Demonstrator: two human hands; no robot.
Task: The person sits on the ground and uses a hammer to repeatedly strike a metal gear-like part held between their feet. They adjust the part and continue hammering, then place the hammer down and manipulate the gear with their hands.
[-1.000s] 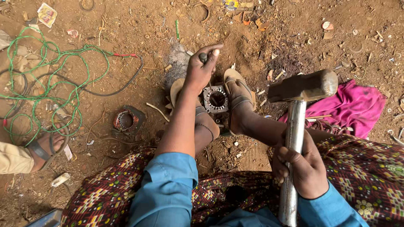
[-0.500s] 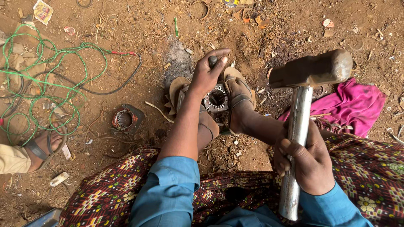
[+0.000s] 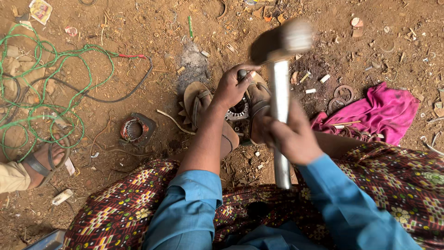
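My left hand [image 3: 231,88] grips a dark metal rod [image 3: 242,73], held upright over a round motor stator [image 3: 238,111] that is clamped between my two sandalled feet [image 3: 196,102]. My right hand [image 3: 291,136] grips the steel handle of a heavy hammer [image 3: 280,120]. The hammer's head [image 3: 282,40] is blurred and hangs just right of and above the rod. My blue sleeves and patterned skirt fill the bottom of the view.
A second stator with copper windings [image 3: 134,130] lies on the dirt to the left. Green wire [image 3: 41,83] is tangled at far left, beside another person's sandalled foot [image 3: 44,159]. A pink cloth [image 3: 377,111] and metal rings [image 3: 343,95] lie to the right.
The hammer has swung left and inward, its head now near the rod. My right hand moved left with it. My left hand stays on the rod.
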